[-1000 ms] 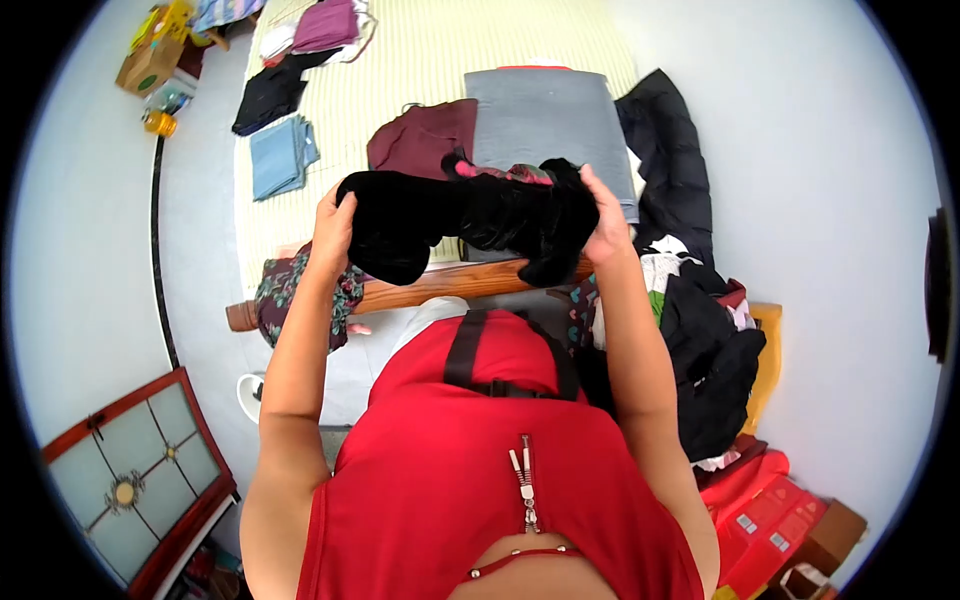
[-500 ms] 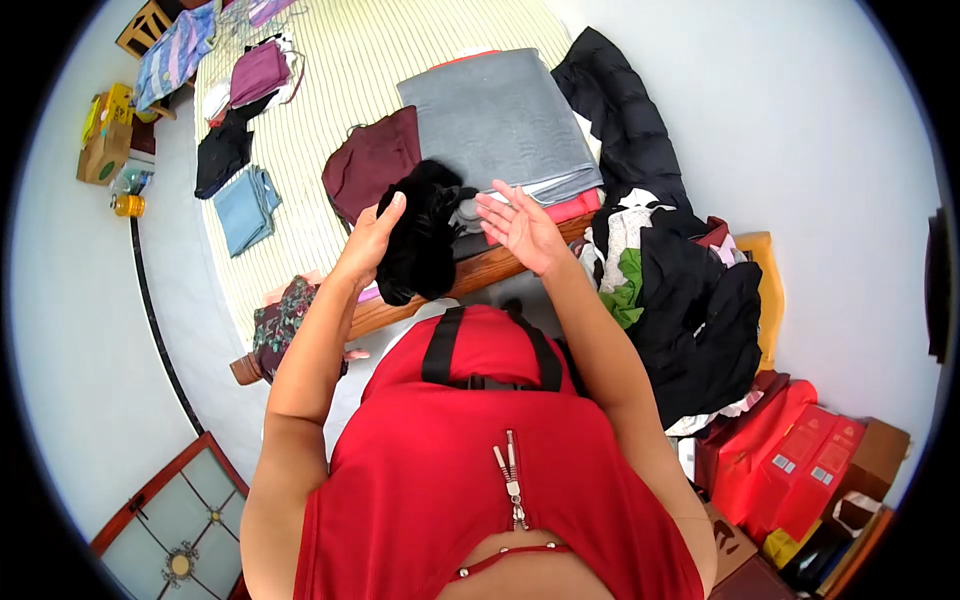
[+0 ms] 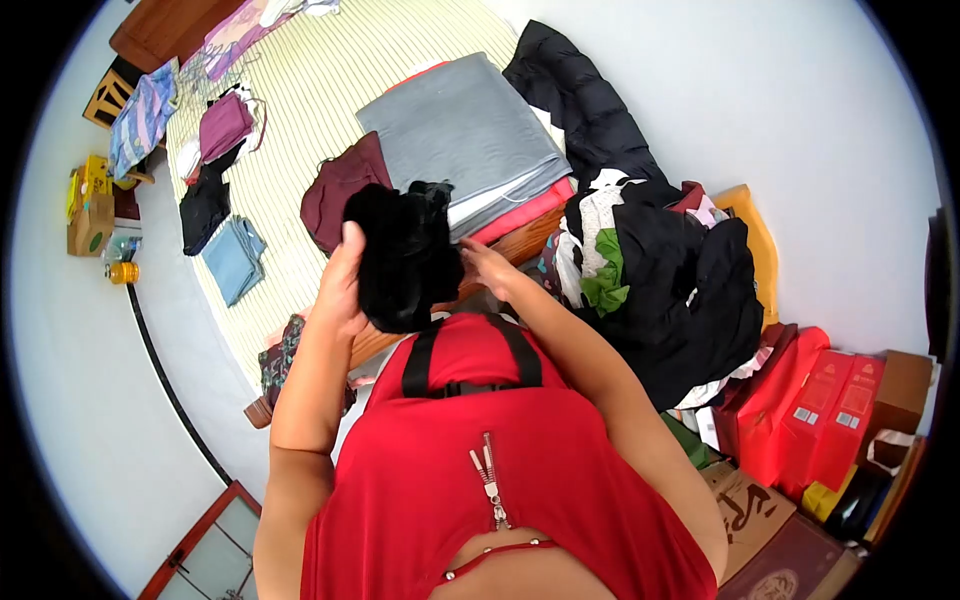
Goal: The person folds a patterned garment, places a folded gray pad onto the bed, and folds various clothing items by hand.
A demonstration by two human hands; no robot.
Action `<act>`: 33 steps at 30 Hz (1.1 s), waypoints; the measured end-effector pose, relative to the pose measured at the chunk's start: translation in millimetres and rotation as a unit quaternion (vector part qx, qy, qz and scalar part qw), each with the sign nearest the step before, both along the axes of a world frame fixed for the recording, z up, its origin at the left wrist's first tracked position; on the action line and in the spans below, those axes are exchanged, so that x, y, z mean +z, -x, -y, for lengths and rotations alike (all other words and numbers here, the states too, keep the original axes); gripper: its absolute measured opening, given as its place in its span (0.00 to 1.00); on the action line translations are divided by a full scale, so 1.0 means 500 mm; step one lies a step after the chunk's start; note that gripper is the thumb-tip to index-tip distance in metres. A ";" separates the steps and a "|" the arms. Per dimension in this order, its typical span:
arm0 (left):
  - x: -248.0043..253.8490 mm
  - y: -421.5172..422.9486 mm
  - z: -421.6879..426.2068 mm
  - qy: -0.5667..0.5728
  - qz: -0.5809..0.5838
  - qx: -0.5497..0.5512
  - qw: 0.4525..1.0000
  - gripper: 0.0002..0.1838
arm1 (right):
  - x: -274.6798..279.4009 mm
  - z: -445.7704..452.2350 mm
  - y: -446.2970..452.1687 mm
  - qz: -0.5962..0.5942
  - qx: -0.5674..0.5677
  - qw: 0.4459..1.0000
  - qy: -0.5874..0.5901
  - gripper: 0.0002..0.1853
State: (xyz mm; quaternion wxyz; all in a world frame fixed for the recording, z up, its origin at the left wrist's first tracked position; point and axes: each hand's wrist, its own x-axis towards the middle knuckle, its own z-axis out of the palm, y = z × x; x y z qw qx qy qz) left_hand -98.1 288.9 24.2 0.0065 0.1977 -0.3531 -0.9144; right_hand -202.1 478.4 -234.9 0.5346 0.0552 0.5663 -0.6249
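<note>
A bundled black furry piece (image 3: 405, 265), perhaps a garment or scarf, is lifted in front of my body at the near edge of the bed. My left hand (image 3: 343, 285) grips its left side, thumb up in front and fingers hidden behind the fur. At its lower right side is my right hand (image 3: 487, 268), fingers bent in against the fur and partly hidden. Just beyond lies a dark maroon garment (image 3: 345, 190). To its right, a folded grey blanket (image 3: 460, 125) tops a stack with white and pinkish-red cloth under it.
Folded blue jeans (image 3: 234, 260), black clothes (image 3: 206, 210) and a purple garment (image 3: 226, 127) lie on the striped bed sheet (image 3: 300, 70). A black puffer jacket (image 3: 580, 95) and a heap of dark clothes (image 3: 680, 290) are on the right. Red boxes (image 3: 825, 415) stand near the wall.
The black furry piece has come closer to my body and up off the bed. My right hand, spread open before, has moved down and left to the fur. The view has shifted slightly.
</note>
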 end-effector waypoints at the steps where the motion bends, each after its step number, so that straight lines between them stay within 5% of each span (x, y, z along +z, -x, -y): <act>1: 0.004 -0.011 0.010 -0.057 -0.045 -0.035 0.997 0.36 | -0.015 0.004 0.012 -0.026 -0.036 0.999 -0.028 0.29; 3: 0.023 -0.014 0.014 -0.143 -0.129 -0.013 0.981 0.34 | 0.054 0.000 0.025 -0.063 -0.117 0.990 -0.048 0.31; 5: 0.050 -0.006 0.017 -0.189 -0.192 -0.004 0.963 0.31 | 0.004 -0.015 0.054 0.074 -0.162 0.981 0.081 0.30; 9: -0.019 0.025 0.052 -0.150 -0.076 0.066 0.984 0.29 | 0.079 -0.018 0.094 0.231 -0.178 0.917 0.270 0.25; 16: -0.221 -0.001 0.110 0.058 0.146 0.051 0.986 0.24 | 0.252 -0.030 0.092 0.184 -0.189 0.900 0.347 0.21; 22: -0.278 -0.011 0.084 0.248 0.167 0.012 0.954 0.28 | 0.285 -0.022 0.080 0.197 -0.170 0.875 0.407 0.20; 24: -0.312 -0.009 0.073 0.346 0.133 0.006 0.929 0.28 | 0.291 -0.013 0.071 0.216 -0.178 0.879 0.387 0.20; 25: -0.320 -0.008 0.072 0.466 0.174 -0.025 0.867 0.27 | 0.296 -0.009 0.067 0.225 -0.181 0.880 0.376 0.20; 26: -0.389 -0.011 0.079 0.669 0.160 0.007 0.726 0.26 | 0.303 -0.005 0.064 0.231 -0.168 0.877 0.388 0.20; 29: -0.357 0.017 0.036 0.603 0.069 0.030 0.794 0.22 | 0.331 0.004 0.052 0.227 -0.133 0.878 0.400 0.20; 33: -0.278 0.047 0.011 0.364 0.022 -0.110 0.925 0.19 | 0.368 0.008 0.043 0.147 -0.112 0.924 0.334 0.19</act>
